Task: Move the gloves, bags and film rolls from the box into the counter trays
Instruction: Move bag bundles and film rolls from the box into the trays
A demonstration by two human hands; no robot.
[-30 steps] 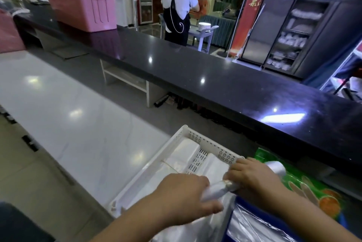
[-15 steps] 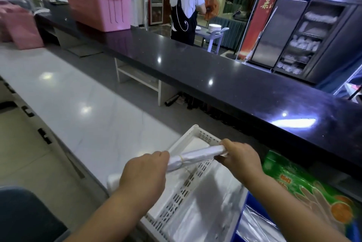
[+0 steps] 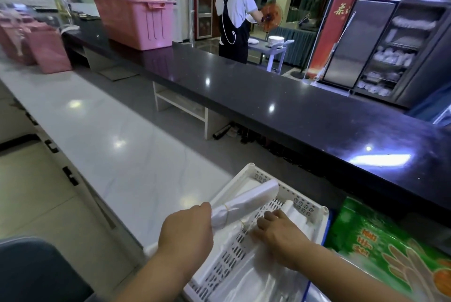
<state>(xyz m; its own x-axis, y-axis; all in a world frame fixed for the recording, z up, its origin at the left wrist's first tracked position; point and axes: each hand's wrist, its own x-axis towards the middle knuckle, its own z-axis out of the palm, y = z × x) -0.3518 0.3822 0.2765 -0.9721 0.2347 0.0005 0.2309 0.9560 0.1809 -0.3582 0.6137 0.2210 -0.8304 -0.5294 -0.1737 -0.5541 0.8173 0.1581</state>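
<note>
Gripping one end of the white rubber-banded film roll (image 3: 244, 201) in curled fingers, the left hand (image 3: 185, 231) slants it over the left compartment of the white perforated plastic tray (image 3: 301, 202), apparently to lay it lengthwise, the right hand (image 3: 280, 231) flattening clear bags (image 3: 256, 275) alongside with loosely bent fingers.

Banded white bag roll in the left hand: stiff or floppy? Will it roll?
Probably semi-stiff: the bag roll juts from the left hand without drooping. Likely light, since it looks like thin film. It is round, so it may roll.
</note>
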